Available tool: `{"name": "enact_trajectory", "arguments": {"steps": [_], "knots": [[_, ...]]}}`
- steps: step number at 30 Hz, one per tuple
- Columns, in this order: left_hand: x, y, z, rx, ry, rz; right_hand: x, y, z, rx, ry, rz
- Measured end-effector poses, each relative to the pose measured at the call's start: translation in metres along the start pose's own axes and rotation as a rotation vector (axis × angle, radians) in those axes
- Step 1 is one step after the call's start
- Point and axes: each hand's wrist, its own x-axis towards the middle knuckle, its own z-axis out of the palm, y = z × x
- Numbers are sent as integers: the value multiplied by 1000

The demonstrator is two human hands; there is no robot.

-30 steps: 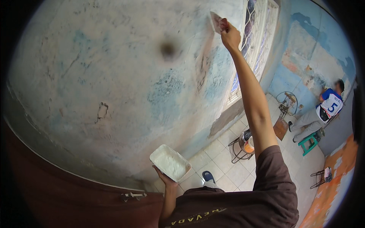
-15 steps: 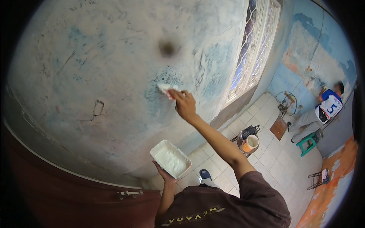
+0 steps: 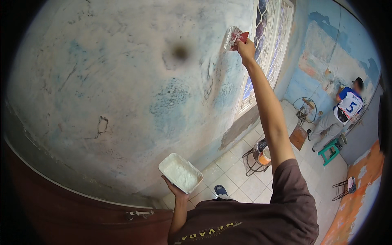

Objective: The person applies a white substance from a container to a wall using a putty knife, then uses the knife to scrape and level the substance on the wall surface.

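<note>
The wall (image 3: 126,98) stands before you, with the window (image 3: 267,53) in its right part. Low in front of it, your left hand (image 3: 175,190) supports the tray (image 3: 188,165), and paste (image 3: 183,175) lies inside. Your right hand (image 3: 246,52) is higher and to the right, beside the window, with the scraper (image 3: 232,40) to its left. Partly behind your right arm, a bucket (image 3: 265,156) rests on a stool (image 3: 252,166). Farther right, a board (image 3: 298,136) lies on the floor (image 3: 224,173); beyond it, a co-worker (image 3: 348,107) stands near the far wall (image 3: 312,83), a low stool (image 3: 329,152) beside their feet. The door (image 3: 81,204) is at your lower left.
</note>
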Motion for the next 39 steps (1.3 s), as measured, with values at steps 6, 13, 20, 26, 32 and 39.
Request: {"name": "enact_trajectory", "arguments": {"steps": [6, 13, 20, 26, 32, 39], "knots": [[4, 8, -16, -38, -28, 55, -41, -55, 50, -62, 24, 107], [3, 12, -22, -42, -14, 77, -80, -173, 67, -96, 110, -45], [-10, 14, -17, -30, 49, 58, -152, -217, 96, -142, 68, -584], [-24, 11, -38, -90, -42, -13, -264, -142, 103, -231, -124, -1063], [-43, -1, -40, -116, -5, -43, -362, -32, 80, -295, -469, -1102], [-50, -3, -45, -103, 44, 16, -265, 3, 44, -78, -147, -588]]}}
